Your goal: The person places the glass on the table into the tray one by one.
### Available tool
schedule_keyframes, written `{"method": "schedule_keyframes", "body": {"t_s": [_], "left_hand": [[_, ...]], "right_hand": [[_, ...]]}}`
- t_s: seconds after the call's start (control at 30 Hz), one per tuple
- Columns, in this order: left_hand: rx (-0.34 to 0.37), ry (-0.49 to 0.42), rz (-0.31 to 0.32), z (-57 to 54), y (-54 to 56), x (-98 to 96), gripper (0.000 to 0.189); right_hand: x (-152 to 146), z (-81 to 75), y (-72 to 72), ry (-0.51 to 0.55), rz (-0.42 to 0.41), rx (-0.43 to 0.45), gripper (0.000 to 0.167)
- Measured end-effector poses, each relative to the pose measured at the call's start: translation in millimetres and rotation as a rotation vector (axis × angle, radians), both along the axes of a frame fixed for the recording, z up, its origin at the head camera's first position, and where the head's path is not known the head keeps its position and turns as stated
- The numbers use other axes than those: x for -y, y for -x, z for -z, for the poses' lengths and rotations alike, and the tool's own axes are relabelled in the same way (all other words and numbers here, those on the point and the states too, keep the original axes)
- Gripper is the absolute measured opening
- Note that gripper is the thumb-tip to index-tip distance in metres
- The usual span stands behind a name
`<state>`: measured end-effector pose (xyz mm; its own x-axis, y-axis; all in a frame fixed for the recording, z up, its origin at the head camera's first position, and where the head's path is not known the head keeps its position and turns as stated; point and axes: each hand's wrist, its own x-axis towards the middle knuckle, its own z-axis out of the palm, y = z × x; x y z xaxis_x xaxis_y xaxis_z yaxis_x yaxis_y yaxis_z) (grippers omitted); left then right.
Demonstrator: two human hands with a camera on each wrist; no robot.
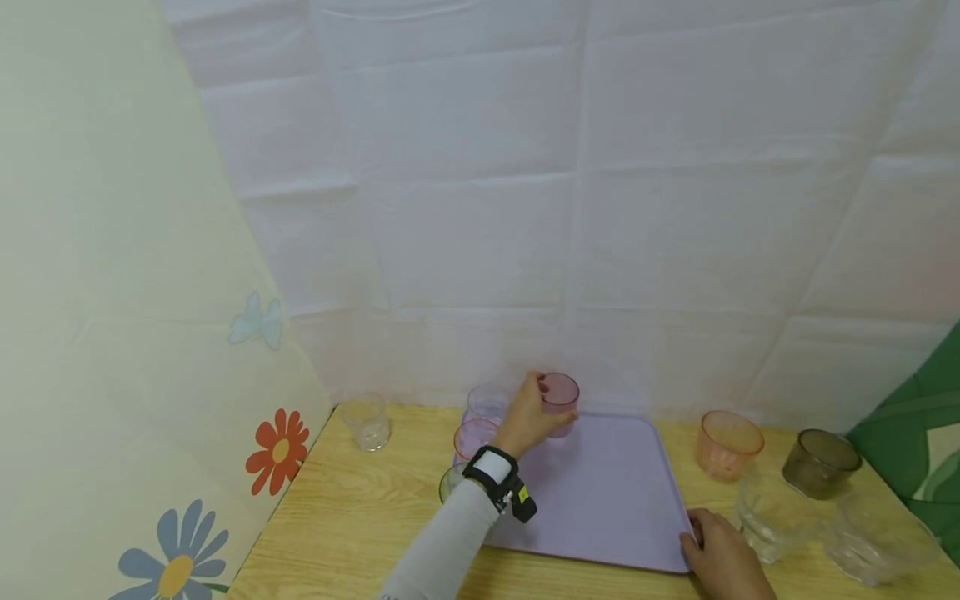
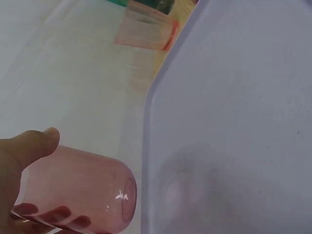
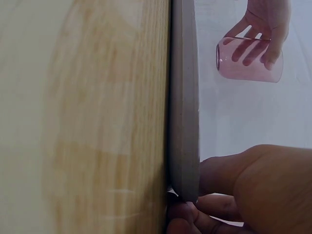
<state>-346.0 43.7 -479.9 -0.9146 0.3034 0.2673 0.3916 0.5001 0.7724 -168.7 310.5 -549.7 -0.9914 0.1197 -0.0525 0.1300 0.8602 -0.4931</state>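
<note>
My left hand [image 1: 528, 417] grips a pink see-through cup [image 1: 562, 396] near the back edge of a light purple tray [image 1: 600, 500]. In the left wrist view, the thumb is on one side of the cup [image 2: 87, 187] and the fingers show through its far wall. The right wrist view shows the cup [image 3: 251, 61] raised off the tray. At the tray's front right corner, my right hand [image 1: 723, 554] pinches the rim [image 3: 185, 146], its fingers on both sides of it.
Along the tray's left side stand a clear cup [image 1: 486, 402], a red-rimmed cup [image 1: 472, 437] and a green-rimmed cup [image 1: 452, 482], partly behind my arm. Farther left is a clear glass [image 1: 367, 425]. To the right are an orange cup [image 1: 727, 446], a dark cup [image 1: 821, 467] and clear bowls [image 1: 772, 517].
</note>
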Motion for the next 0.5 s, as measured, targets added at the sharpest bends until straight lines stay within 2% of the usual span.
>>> {"method": "schedule_keyframes", "body": {"t_s": [0.27,0.5], "left_hand": [[0.025,-0.022,-0.011,10.6,2.7,-12.0,0.08],[0.03,0.014,-0.036,18.9,4.6,-15.8,0.077]], "right_hand": [[0,0.7,1.1,-0.011,0.001,-0.022,0.037],[0,0.6,0.8,-0.01,0.002,-0.022,0.038]]}}
